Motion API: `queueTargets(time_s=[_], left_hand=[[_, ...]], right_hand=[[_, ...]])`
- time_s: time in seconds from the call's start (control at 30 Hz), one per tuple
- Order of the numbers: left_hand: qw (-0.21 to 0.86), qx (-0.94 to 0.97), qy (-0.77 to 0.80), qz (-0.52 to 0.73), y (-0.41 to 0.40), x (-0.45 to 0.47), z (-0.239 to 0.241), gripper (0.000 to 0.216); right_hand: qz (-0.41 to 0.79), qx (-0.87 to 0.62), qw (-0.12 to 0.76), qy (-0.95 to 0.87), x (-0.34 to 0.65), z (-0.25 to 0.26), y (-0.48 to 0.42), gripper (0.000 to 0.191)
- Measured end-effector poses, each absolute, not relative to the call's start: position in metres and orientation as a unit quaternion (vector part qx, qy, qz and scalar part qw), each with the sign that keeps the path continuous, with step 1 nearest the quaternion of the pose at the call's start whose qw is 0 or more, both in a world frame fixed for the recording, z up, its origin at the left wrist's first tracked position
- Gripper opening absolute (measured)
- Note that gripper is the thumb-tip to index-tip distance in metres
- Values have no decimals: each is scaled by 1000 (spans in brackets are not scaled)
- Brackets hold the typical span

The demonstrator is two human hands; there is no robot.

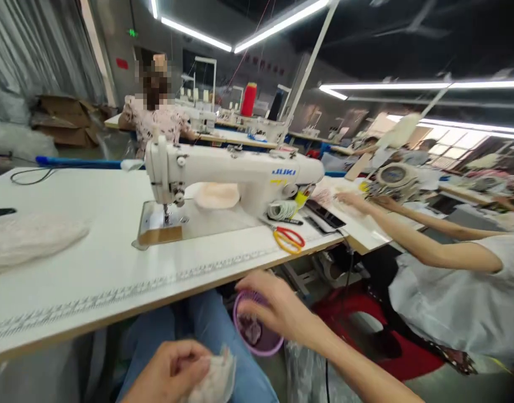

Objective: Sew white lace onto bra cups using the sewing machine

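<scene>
Below the white JUKI sewing machine (223,162), one pale scrap hangs on a pinch

Nearest the lap, below the machine, the left hand (173,366) grips a thin, pale, soft-looking piece of fabric (217,378) between thumb and fingers. Farther right below the machine, the right hand (277,308) is blurred over a round purple basket (265,354); its fingers are parted, with nothing visible between them. A slack pinch could let the fabric slip floorward; a careless wrist could tip the basket — and its crumpled contents (252,329) with it. Red-and-yellow-handled scissors (288,239) lie right of the machine's needle, near the table edge, where a brushing arm could knock them off.

Before the machine, a printed ruler strip (135,291) crosses the smooth white tabletop (93,224); left of it rests a pale, lacy bundle (30,238). Beyond the machine, a person in a pink patterned top (160,123) faces away; to its right, a co-worker's bare arms (429,243) reach forward. Bright tube lights (282,26) hang above — long and white.
</scene>
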State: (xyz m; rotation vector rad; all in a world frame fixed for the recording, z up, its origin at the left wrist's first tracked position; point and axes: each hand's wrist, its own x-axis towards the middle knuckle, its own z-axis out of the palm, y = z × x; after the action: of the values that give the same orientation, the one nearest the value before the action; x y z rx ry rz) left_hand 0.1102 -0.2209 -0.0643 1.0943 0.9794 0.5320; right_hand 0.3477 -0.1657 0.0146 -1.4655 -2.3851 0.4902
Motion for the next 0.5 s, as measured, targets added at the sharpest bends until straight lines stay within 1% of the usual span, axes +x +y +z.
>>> queueTargets(time_s=[0.03, 0.1, 0.17, 0.23, 0.33, 0.4, 0.5], left_hand=[[723, 485, 429, 240, -221, 112, -66, 55], [738, 478, 410, 243, -223, 113, -66, 55], [742, 474, 400, 252, -227, 113, -65, 52], [749, 467, 392, 261, -231, 109, -65, 49], [765, 454, 375, 261, -238, 103, -68, 53], [765, 451, 380, 259, -240, 100, -70, 52], [755, 453, 400, 255, -243, 97, -72, 49]], right_hand=[[250, -445, 137, -849, 333, 11, -181, 35], [334, -402, 101, -847, 310, 2, -205, 41], [367, -428, 90, -821, 296, -10, -216, 38], [393, -459, 100, -791, 292, -20, -217, 34], [472, -450, 113, -750, 294, -28, -212, 30], [527, -441, 122, -716, 296, -29, -210, 30], [584, -438, 119, -672, 297, -26, -211, 35]])
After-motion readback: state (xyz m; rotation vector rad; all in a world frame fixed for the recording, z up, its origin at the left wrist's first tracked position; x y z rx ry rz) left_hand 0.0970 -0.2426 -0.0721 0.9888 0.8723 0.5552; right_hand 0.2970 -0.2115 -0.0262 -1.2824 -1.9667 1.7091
